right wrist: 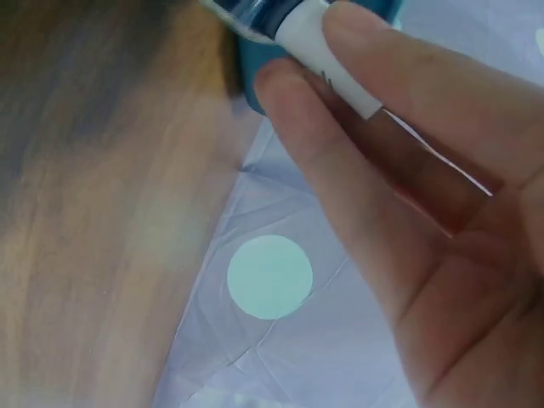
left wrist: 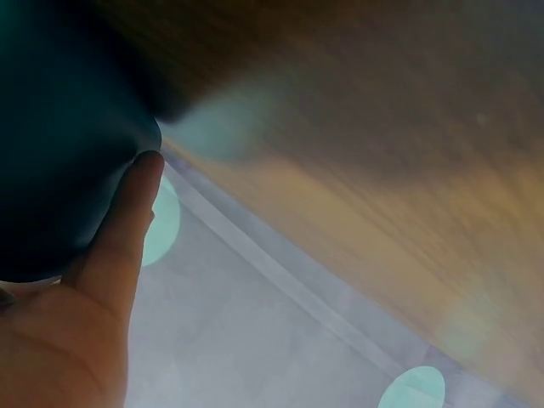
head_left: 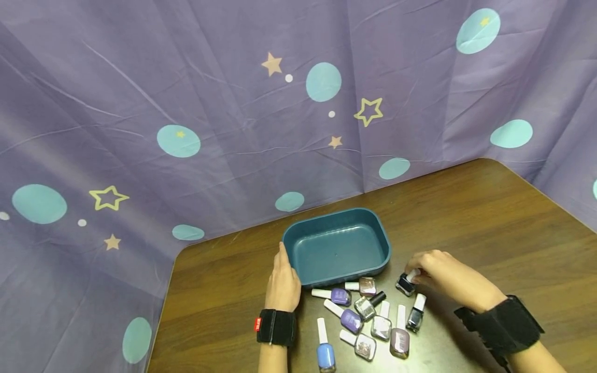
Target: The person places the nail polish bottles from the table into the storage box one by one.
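Observation:
My right hand pinches the white cap of a dark nail polish bottle just right of the teal tray. In the right wrist view, thumb and finger grip that white cap, with the dark glass at the top edge. My left hand rests with straight fingers along the tray's left side. A fingertip lies against the tray wall in the left wrist view. Nothing lies inside the tray. Another dark bottle with a white cap lies just below my right hand.
Several nail polish bottles lie in front of the tray, among them a blue one, purple ones, a mauve one and a clear glittery one with a black cap. A purple patterned curtain hangs behind the wooden table.

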Motion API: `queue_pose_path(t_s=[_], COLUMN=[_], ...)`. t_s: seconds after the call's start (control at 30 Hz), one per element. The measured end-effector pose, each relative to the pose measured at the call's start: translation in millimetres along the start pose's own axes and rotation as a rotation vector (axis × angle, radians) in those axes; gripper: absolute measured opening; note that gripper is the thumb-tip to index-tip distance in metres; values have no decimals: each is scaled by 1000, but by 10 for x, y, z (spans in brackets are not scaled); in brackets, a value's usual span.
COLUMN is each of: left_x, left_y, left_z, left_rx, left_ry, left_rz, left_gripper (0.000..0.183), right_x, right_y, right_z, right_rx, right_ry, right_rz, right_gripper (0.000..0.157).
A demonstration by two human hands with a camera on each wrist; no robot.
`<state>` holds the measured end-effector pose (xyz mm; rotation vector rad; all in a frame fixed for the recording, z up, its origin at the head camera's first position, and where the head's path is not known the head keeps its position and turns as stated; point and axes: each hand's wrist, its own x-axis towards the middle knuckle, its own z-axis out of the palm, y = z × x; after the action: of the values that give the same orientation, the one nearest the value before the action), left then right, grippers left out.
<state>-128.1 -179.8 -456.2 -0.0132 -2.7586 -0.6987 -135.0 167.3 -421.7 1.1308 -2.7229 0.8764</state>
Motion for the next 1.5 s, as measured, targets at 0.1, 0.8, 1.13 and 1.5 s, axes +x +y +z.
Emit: queue_pose_path(t_s=[0.1,0.8,1.13,1.5], left_x=[-2,-3,-3,4], left_y=[0,41,43,20], left_z=[-1,-12,-7,0], left_rx=[-1,-5,7,7], left_ry=[11,14,18,22], left_rz=[1,-27,-20,-24], left_gripper=[58,60,61,59], right_x=[-1,-80,65,302], right_y=[2,-229,-321,-360], right_z=[-39,-476,-485,-233], right_rx=[14,-4,32,22], right_ry=[36,286,304,304], right_rz=[-24,-59,-3,14], right_gripper=[11,27,21,18])
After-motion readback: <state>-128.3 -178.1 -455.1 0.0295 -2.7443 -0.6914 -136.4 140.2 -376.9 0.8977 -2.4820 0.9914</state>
